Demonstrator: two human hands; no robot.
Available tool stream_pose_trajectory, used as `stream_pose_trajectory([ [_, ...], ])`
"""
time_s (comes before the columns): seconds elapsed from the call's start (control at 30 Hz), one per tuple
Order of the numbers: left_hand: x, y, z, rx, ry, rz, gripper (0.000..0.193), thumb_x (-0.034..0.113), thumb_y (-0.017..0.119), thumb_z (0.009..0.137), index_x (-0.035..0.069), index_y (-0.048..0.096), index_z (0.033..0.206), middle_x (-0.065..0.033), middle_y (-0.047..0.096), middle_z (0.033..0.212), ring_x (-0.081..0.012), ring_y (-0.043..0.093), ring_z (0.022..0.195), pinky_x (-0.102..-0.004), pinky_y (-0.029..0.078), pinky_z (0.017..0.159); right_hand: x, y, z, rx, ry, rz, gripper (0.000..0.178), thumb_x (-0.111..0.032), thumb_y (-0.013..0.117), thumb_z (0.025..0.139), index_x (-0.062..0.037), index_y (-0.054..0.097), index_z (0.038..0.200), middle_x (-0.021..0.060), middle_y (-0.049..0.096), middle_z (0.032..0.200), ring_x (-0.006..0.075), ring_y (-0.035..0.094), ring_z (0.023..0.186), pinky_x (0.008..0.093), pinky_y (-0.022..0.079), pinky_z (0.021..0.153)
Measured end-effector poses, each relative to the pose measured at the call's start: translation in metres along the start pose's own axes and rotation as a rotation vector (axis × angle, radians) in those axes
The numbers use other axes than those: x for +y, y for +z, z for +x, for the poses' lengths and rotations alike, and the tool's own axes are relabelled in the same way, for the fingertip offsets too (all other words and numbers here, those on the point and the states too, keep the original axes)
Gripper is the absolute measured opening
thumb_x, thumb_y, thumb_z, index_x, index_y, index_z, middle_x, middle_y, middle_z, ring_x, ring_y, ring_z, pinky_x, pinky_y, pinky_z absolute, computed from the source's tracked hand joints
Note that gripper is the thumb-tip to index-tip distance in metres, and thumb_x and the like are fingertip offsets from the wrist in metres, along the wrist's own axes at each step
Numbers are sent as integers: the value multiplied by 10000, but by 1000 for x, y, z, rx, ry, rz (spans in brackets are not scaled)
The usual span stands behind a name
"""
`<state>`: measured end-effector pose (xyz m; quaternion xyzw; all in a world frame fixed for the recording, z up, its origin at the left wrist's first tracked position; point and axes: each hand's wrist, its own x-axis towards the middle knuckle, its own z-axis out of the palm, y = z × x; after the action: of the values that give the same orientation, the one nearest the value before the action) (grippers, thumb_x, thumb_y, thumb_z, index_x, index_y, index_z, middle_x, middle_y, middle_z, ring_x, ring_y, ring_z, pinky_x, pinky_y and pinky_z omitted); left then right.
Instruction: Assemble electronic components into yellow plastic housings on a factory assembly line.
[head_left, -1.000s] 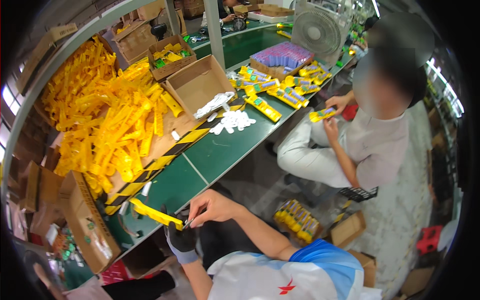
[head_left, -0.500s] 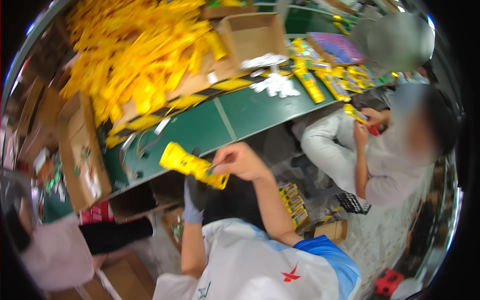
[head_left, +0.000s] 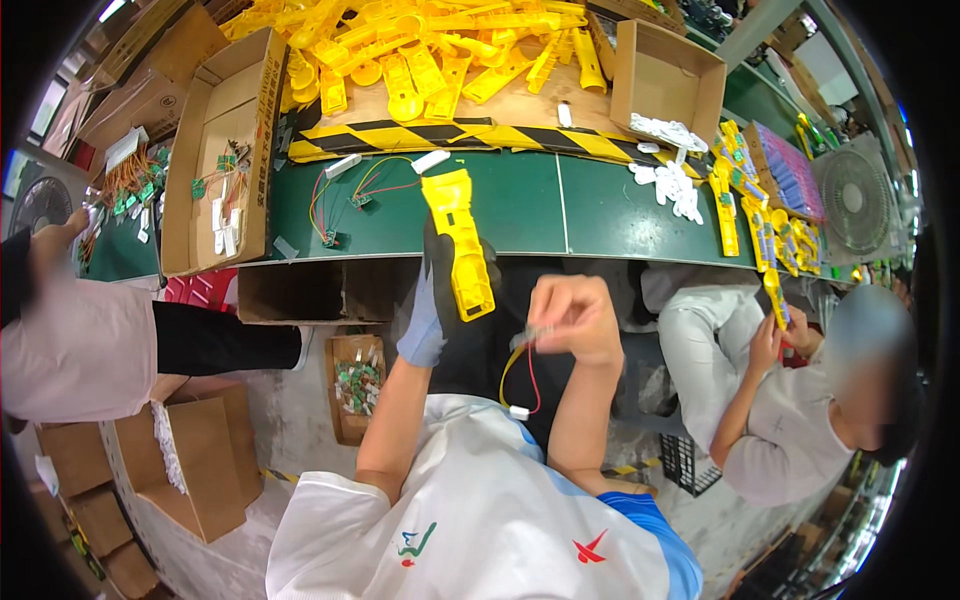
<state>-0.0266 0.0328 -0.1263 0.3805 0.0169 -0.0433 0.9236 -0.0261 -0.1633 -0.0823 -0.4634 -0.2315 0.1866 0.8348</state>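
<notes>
My left hand [head_left: 427,310], in a grey-and-black glove, is closed around a long yellow plastic housing [head_left: 463,245] with cut-outs, its open side facing up. To the right of it and apart, my bare right hand [head_left: 580,315] pinches a small wired part [head_left: 535,336], too blurred to make out in full. A yellow and a red wire [head_left: 534,380] hang from it in a loop, with a small white piece [head_left: 518,412] at the bottom end. On the bench beyond lie small green circuit boards [head_left: 330,239] with coloured wires and white pieces [head_left: 430,161].
A green bench [head_left: 500,210] spans the front, with yellow housings [head_left: 430,75] heaped behind a striped edge [head_left: 400,135]. Cardboard trays [head_left: 185,235] flank it. White parts [head_left: 670,190] lie right. One co-worker [head_left: 790,410] sits right; another [head_left: 80,340] is at left.
My right hand has moved away from the housing to the right and down, and dangling wires now show from it. The housing has turned more upright. The whole view has swung round.
</notes>
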Motion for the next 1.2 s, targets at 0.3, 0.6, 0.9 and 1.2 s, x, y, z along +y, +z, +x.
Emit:
stream_pose_trajectory([
  [0.3, -13, 30, -16, 37, -64, 213, 483, 400, 504, 1034, 61, 483, 1376, -21, 628, 1035, -97, 605, 855, -236, 488, 704, 28, -5, 20, 453, -38, 30, 115, 21, 746, 826, -26, 641, 814, 62, 695, 902, 85, 618, 767, 232, 493, 676],
  [0.6, -15, 35, -20, 18, -63, 291, 467, 394, 501, 1032, 37, 508, 1334, -63, 647, 1050, -147, 648, 877, -268, 534, 729, 27, -7, 14, 458, -37, -47, 73, 10, 757, 837, 5, 695, 877, 42, 705, 833, 61, 623, 716, 208, 497, 648],
  [0.9, -16, 35, -19, 28, -150, 315, 493, 401, 441, 1053, 48, 486, 1394, -74, 655, 1031, -124, 642, 910, -252, 524, 778, 32, -9, 20, 548, -91, -92, 102, 24, 759, 831, 24, 705, 918, 54, 702, 811, 72, 631, 703, 215, 509, 666],
  [1.2, -39, 28, -13, 272, 209, 642, 378, 160, 530, 995, -11, 531, 1333, -80, 632, 1141, -157, 612, 1010, -294, 509, 857, 22, -1, 23, 600, -14, 18, 176, -14, 759, 842, -27, 657, 984, 3, 671, 811, 59, 622, 727, 215, 511, 657],
])
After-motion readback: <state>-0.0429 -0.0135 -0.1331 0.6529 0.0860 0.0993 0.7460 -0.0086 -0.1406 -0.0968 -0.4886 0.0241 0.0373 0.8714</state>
